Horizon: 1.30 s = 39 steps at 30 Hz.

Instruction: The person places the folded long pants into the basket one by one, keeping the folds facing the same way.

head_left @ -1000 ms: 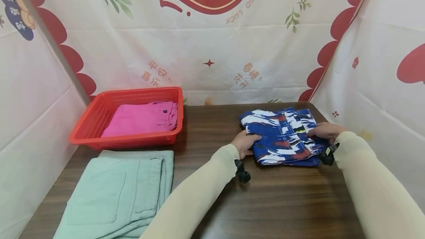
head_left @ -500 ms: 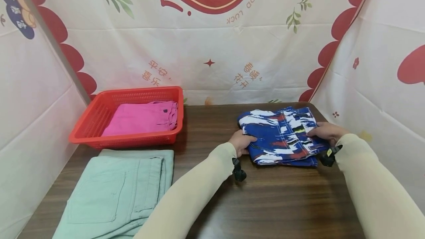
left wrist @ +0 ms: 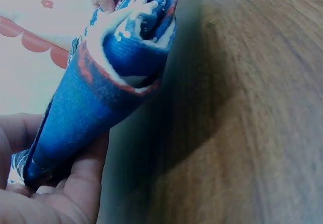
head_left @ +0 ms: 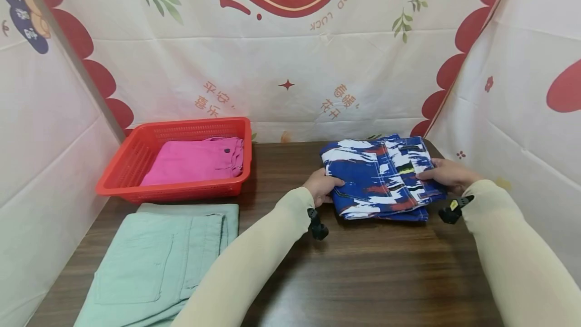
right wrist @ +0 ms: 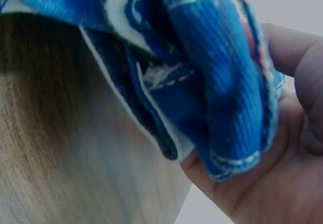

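Both hands hold a folded pair of blue jeans (head_left: 363, 180) with white and red brush-stroke print, at the right rear of the table in the head view. My left hand (head_left: 321, 185) grips its left side, thumb on top and fingers underneath. On the opposite side my right hand (head_left: 449, 174) grips the edge the same way. In the left wrist view the layered jeans (left wrist: 91, 98) rise above the wood, showing rolled folds at the end. The right wrist view has the stitched layers of the jeans (right wrist: 227, 93) between thumb and fingers.
A red plastic basket (head_left: 122, 185) stands at the left rear, with folded pink pants (head_left: 190, 162) inside. In front of it lie folded mint-green pants (head_left: 136, 261). Printed cloth walls (head_left: 290, 64) enclose the wooden table (head_left: 363, 276) at the back and sides.
The jeans have come up slightly and shifted a little to the left, away from the front, with both hands still holding them. The basket and mint-green pants stay put.
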Each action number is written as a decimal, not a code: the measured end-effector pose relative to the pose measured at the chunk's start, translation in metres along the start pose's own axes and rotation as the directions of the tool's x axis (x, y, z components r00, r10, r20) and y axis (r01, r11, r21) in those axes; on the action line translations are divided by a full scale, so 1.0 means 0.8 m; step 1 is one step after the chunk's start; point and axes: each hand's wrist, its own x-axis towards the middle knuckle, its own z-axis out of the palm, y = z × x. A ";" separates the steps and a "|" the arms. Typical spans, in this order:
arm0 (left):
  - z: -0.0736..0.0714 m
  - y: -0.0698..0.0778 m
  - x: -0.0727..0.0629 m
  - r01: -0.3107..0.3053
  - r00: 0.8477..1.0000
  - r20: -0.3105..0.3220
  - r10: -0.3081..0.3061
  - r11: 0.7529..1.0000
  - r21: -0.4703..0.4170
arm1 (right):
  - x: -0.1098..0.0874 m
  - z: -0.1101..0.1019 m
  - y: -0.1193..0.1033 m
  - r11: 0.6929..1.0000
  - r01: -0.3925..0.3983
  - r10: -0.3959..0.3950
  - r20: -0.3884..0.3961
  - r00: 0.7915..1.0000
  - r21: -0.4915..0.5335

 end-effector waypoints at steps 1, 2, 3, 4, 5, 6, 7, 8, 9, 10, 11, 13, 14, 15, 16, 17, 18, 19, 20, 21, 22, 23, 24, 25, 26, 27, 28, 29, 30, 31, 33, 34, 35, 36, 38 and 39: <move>-0.001 0.002 -0.001 -0.005 1.000 -0.001 0.005 1.000 -0.001 | -0.001 0.000 -0.001 1.000 0.003 -0.003 0.000 1.000 -0.002; -0.002 0.003 -0.003 -0.008 1.000 -0.006 0.008 1.000 0.000 | -0.002 0.001 -0.002 1.000 0.004 -0.004 0.000 1.000 0.000; -0.004 0.004 -0.004 -0.012 1.000 -0.012 0.012 1.000 -0.001 | -0.003 0.002 -0.003 1.000 0.010 -0.010 0.004 1.000 -0.003; -0.006 0.005 -0.006 -0.016 1.000 -0.016 0.016 1.000 -0.003 | -0.003 0.002 -0.004 1.000 0.016 -0.016 0.006 1.000 -0.006; -0.008 0.005 -0.008 -0.020 1.000 -0.018 0.020 1.000 -0.001 | -0.004 0.003 -0.005 1.000 0.020 -0.020 0.010 1.000 -0.011; -0.009 0.006 -0.010 -0.024 1.000 -0.018 0.024 1.000 0.001 | -0.005 0.003 -0.005 0.999 0.026 -0.026 0.009 1.000 -0.018; -0.011 0.008 -0.013 -0.028 0.999 -0.017 0.028 1.000 0.003 | -0.006 0.004 -0.006 0.999 0.033 -0.033 0.009 0.999 -0.021; -0.013 0.009 -0.015 -0.032 0.999 -0.013 0.032 0.999 0.004 | -0.007 0.003 -0.006 0.999 0.041 -0.041 0.013 0.999 -0.025; -0.015 0.011 -0.017 -0.037 0.999 -0.005 0.037 0.999 0.007 | -0.007 0.003 -0.007 0.998 0.053 -0.053 0.017 0.998 -0.031; -0.017 0.013 -0.019 -0.043 0.999 0.004 0.043 0.999 0.011 | -0.008 0.003 -0.008 0.997 0.065 -0.065 0.015 0.998 -0.035; -0.019 0.015 -0.021 -0.048 0.999 0.011 0.048 0.999 0.016 | -0.009 0.003 -0.009 0.997 0.074 -0.073 0.011 0.997 -0.037; -0.024 0.019 -0.023 -0.054 0.998 0.015 0.054 0.998 0.024 | -0.011 0.003 -0.013 0.995 0.094 -0.094 0.007 0.996 -0.029; -0.027 0.022 -0.025 -0.055 0.998 0.015 0.054 0.998 0.026 | -0.012 0.004 -0.015 0.994 0.105 -0.105 0.006 0.994 -0.024; -0.029 0.024 -0.026 -0.055 0.998 0.014 0.055 0.998 0.030 | -0.012 0.004 -0.018 0.993 0.114 -0.114 0.003 0.993 -0.023; -0.032 0.026 -0.027 -0.056 0.998 0.014 0.055 0.998 0.037 | -0.013 0.005 -0.020 0.993 0.119 -0.119 -0.001 0.993 -0.012; -0.034 0.028 -0.028 -0.054 0.998 0.015 0.053 0.998 0.041 | -0.014 0.006 -0.023 0.993 0.120 -0.120 -0.002 0.993 -0.006; -0.036 0.030 -0.029 -0.052 0.999 0.017 0.051 0.998 0.044 | -0.015 0.008 -0.025 0.993 0.122 -0.122 -0.003 0.993 -0.003; -0.038 0.031 -0.030 -0.051 0.999 0.021 0.050 0.997 0.050 | -0.015 0.009 -0.026 0.993 0.122 -0.122 -0.003 0.993 -0.002; -0.040 0.032 -0.031 -0.051 0.999 0.023 0.050 0.997 0.058 | -0.016 0.009 -0.027 0.993 0.119 -0.119 -0.002 0.993 -0.003; -0.042 0.033 -0.032 -0.051 0.998 0.027 0.050 0.997 0.066 | -0.016 0.010 -0.028 0.993 0.116 -0.116 -0.002 0.993 -0.003; -0.043 0.034 -0.032 -0.050 0.998 0.032 0.048 0.996 0.069 | -0.017 0.012 -0.029 0.993 0.114 -0.114 -0.002 0.993 -0.003; -0.045 0.034 -0.032 -0.050 0.998 0.039 0.047 0.996 0.068 | -0.018 0.012 -0.029 0.993 0.114 -0.114 -0.002 0.994 -0.010; -0.047 0.035 -0.033 -0.049 0.998 0.044 0.046 0.997 0.065 | -0.019 0.013 -0.029 0.993 0.114 -0.114 -0.002 0.994 -0.014; -0.049 0.035 -0.033 -0.049 0.998 0.051 0.046 0.997 0.063 | -0.019 0.014 -0.028 0.993 0.117 -0.117 0.000 0.993 -0.015; -0.051 0.036 -0.034 -0.047 0.997 0.056 0.044 0.997 0.055 | -0.020 0.015 -0.028 0.993 0.120 -0.120 0.000 0.993 -0.013; -0.053 0.036 -0.035 -0.045 0.997 0.061 0.042 0.998 0.045 | -0.022 0.017 -0.028 0.992 0.124 -0.124 -0.001 0.992 -0.012; -0.055 0.037 -0.035 -0.041 0.997 0.063 0.039 0.999 0.035 | -0.023 0.018 -0.029 0.991 0.130 -0.130 -0.001 0.991 -0.010; -0.056 0.037 -0.036 -0.040 0.997 0.065 0.038 0.999 0.027 | -0.024 0.019 -0.029 0.991 0.136 -0.136 -0.003 0.991 -0.010; -0.058 0.038 -0.037 -0.037 0.997 0.066 0.036 0.999 0.021 | -0.026 0.020 -0.030 0.990 0.144 -0.144 -0.004 0.990 -0.013; -0.060 0.038 -0.038 -0.037 0.997 0.067 0.036 0.999 0.020 | -0.027 0.022 -0.031 0.988 0.152 -0.152 -0.006 0.988 -0.016; -0.063 0.040 -0.040 -0.037 0.997 0.066 0.036 0.999 0.016 | -0.030 0.025 -0.034 0.986 0.167 -0.167 -0.010 0.986 -0.021; -0.064 0.040 -0.041 -0.039 0.997 0.066 0.038 0.999 0.017 | -0.031 0.026 -0.035 0.985 0.173 -0.173 -0.012 0.985 -0.020; -0.065 0.041 -0.042 -0.040 0.997 0.065 0.039 0.999 0.019 | -0.032 0.027 -0.036 0.984 0.178 -0.178 -0.013 0.984 -0.022; -0.067 0.041 -0.042 -0.042 0.997 0.062 0.040 0.999 0.021 | -0.033 0.029 -0.037 0.983 0.180 -0.180 -0.015 0.984 -0.018; -0.069 0.041 -0.043 -0.047 0.997 0.055 0.046 0.999 0.023 | -0.033 0.031 -0.038 0.984 0.180 -0.180 -0.017 0.984 0.003; -0.070 0.041 -0.044 -0.051 0.997 0.052 0.049 0.998 0.026 | -0.032 0.032 -0.038 0.984 0.177 -0.177 -0.018 0.984 0.022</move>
